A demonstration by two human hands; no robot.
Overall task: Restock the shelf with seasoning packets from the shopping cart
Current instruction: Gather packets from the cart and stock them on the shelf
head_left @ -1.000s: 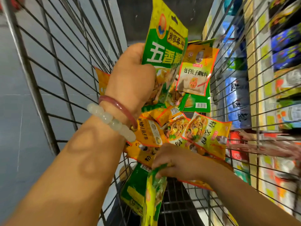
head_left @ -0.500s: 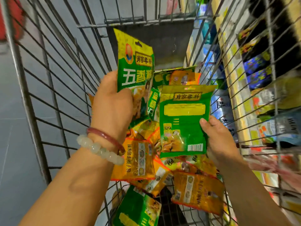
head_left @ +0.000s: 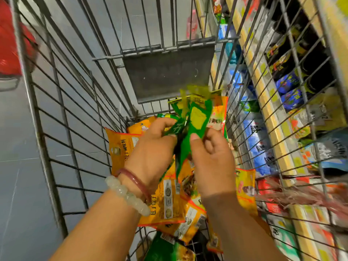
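Observation:
Both hands are over the wire shopping cart (head_left: 62, 117). My left hand (head_left: 150, 157), with two bracelets on the wrist, grips green seasoning packets (head_left: 195, 121) by their lower part. My right hand (head_left: 212, 162) pinches the same green packets from the right, thumb on their front. The packets are blurred and stand upright between the hands. Under them lies a heap of orange and yellow seasoning packets (head_left: 122, 147) on the cart's floor, with another green packet (head_left: 169, 249) at the near end.
The store shelf (head_left: 273, 129) runs along the cart's right side, with blue, black and yellow packets seen through the wires. A grey panel (head_left: 167, 72) hangs at the cart's far end. Grey floor tiles (head_left: 15, 166) lie to the left, with a red object (head_left: 9, 49) at top left.
My right hand lifted a green packet from the heap and brought it against the one in my left hand. Both hands now hold the green packets together. The camera tilted up.

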